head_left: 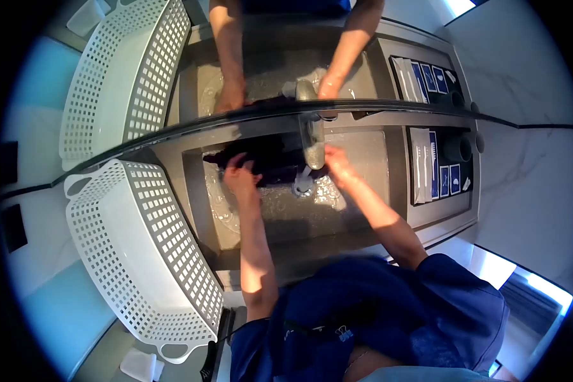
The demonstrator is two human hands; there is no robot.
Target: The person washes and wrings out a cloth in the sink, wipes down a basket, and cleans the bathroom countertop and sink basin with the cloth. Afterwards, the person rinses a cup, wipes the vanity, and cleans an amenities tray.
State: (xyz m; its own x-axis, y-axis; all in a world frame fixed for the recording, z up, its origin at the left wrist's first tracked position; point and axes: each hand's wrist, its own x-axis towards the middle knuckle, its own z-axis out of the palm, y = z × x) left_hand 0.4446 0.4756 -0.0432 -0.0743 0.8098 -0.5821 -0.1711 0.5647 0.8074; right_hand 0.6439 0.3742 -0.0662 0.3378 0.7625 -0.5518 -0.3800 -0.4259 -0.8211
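A dark wet cloth (267,156) lies in the water at the back of a grey sink (286,245), below the mirror. My left hand (242,175) is on the cloth's left part, its fingers bent and apart. At the cloth's right end, beside the faucet, is my right hand (339,167); its fingertips are partly hidden, so their grip cannot be made out. The metal faucet (314,143) reaches over the cloth, and water runs from it near the drain piece (304,183).
A white perforated basket (172,245) stands left of the sink. To the right, a black tray (452,194) holds packets and a dark cup (455,148). Behind the sink, a mirror (261,67) reflects the arms and basket. A white container (140,365) sits at the lower left.
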